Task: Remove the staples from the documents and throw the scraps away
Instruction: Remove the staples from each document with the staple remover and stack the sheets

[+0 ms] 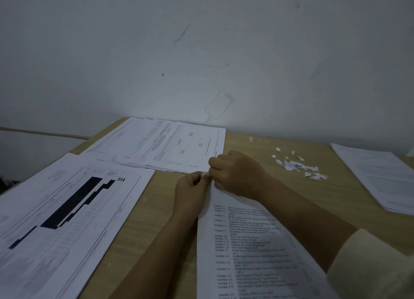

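A printed document [251, 249] with a list of text lines lies in front of me on the wooden table [156, 209]. My left hand [190, 192] and my right hand [237, 173] meet at its top left corner, and both pinch the paper there. The staple itself is hidden by my fingers. A small heap of torn paper scraps [298, 166] lies on the table to the right of my right hand.
A sheet with a black bar chart [65, 211] tops a pile at the left. More printed pages [161, 146] are spread at the back by the wall. Another stack of paper [378, 175] lies at the right edge.
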